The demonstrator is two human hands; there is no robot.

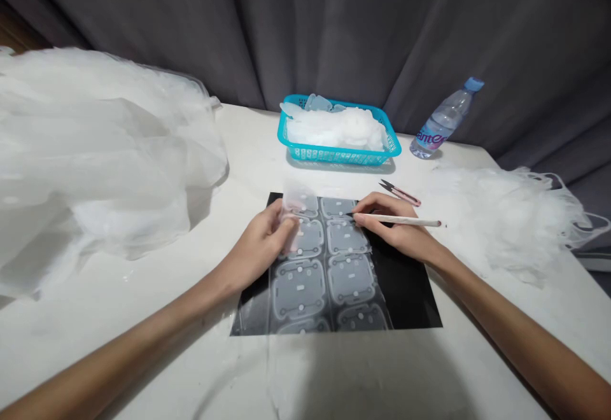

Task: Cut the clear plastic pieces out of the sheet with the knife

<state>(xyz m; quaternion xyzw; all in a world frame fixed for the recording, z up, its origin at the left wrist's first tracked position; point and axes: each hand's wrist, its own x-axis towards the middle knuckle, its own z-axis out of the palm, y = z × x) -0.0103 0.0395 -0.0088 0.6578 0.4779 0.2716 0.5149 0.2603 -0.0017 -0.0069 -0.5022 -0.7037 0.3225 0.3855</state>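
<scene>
A translucent plastic sheet [300, 286] with rows of rounded-square outlines lies over a black mat [405, 293] on the table. My left hand [265, 235] pinches the sheet's far left part between thumb and fingers; the film's upper end is lifted and blurred there. In my right hand [394, 223] is a slim white-handled tool [405, 220], held like a pen. Its dark tip meets the sheet near the upper right outlines; the exact kind of tip is too small to make out.
Behind the mat stands a turquoise basket [341, 153] full of white translucent pieces. Pink-handled thread snips [400, 192] lie right of it, near a water bottle [442, 121]. A big heap of white film [105, 153] covers the left; stringy white scraps [510, 216] pile up right. Dark curtain [315, 25] hangs behind.
</scene>
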